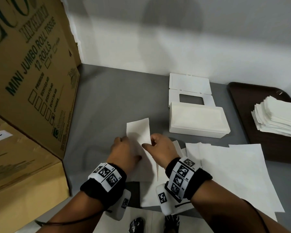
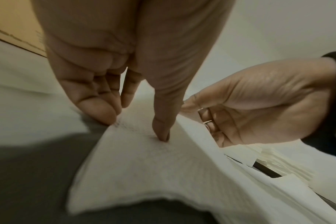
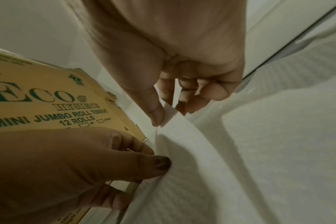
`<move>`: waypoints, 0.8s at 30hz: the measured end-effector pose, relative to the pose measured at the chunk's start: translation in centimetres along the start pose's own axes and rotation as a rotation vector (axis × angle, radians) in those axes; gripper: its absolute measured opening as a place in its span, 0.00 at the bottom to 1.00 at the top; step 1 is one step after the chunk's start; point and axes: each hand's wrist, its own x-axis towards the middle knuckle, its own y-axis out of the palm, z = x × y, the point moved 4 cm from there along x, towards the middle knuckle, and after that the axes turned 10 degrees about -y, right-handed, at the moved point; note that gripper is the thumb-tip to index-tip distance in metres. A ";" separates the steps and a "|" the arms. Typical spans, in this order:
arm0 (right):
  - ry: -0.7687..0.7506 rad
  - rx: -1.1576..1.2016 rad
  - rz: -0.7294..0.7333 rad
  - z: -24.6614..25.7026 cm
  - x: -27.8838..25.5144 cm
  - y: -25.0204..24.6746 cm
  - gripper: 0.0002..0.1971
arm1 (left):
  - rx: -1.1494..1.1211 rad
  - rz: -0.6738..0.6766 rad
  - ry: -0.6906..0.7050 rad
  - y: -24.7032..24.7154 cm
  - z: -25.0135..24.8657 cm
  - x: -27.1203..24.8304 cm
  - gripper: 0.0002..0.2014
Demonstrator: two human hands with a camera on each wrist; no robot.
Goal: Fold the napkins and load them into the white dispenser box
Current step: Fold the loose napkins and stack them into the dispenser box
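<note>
Left hand [image 1: 124, 148] and right hand [image 1: 160, 147] pinch napkin [image 1: 139, 130] (part-folded).

The head camera is looking steeply down from above at the grey tabletop [image 1: 107, 91], taking in both forearms. The left wrist camera is peering along the left hand [image 2: 125, 63] from very close, facing rightward. The right wrist camera is facing leftward, equally close. All three are sharing the napkin [image 1: 139, 130] between the hands.
</note>
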 end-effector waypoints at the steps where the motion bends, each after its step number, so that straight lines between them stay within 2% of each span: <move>1: -0.022 0.008 -0.011 0.0 0.1 0.0 0.19 | -0.010 -0.013 0.008 -0.1 0.1 0.0 0.28; 4: -0.045 0.110 -0.013 0.1 0.2 -0.3 0.16 | -0.179 -0.019 -0.037 -0.7 0.9 -0.1 0.30; 7: -0.016 0.356 -0.018 -0.1 0.1 -1.1 0.17 | -0.343 -0.085 0.035 -1.5 1.2 0.2 0.32; 8: -0.003 0.455 -0.027 0.0 -0.1 -1.6 0.16 | -0.425 -0.062 0.050 -1.9 1.0 0.2 0.31; 10: 0.016 0.685 -0.032 0.2 -0.4 -2.8 0.09 | -0.591 0.054 0.064 -2.5 0.4 -0.1 0.26; 14: 0.092 0.943 -0.028 0.0 -0.8 -5.8 0.14 | -0.884 0.311 0.171 -3.1 -1.9 -0.5 0.08; 16: 0.113 0.978 -0.033 -0.6 -0.7 -7.6 0.17 | -0.830 0.369 0.233 -3.4 -3.3 -0.4 0.06; 19: 0.098 0.899 -0.026 -1.8 -0.6 -11.1 0.14 | -0.624 0.427 0.308 -3.5 -5.5 0.1 0.12; 22: 0.141 0.765 -0.036 -4.1 -0.4 -14.3 0.17 | -0.480 0.419 0.350 -3.6 -7.8 0.7 0.06; 24: 0.157 0.749 -0.089 -5.4 -0.3 -16.1 0.18 | -0.490 0.432 0.374 -3.6 -9.7 0.8 0.02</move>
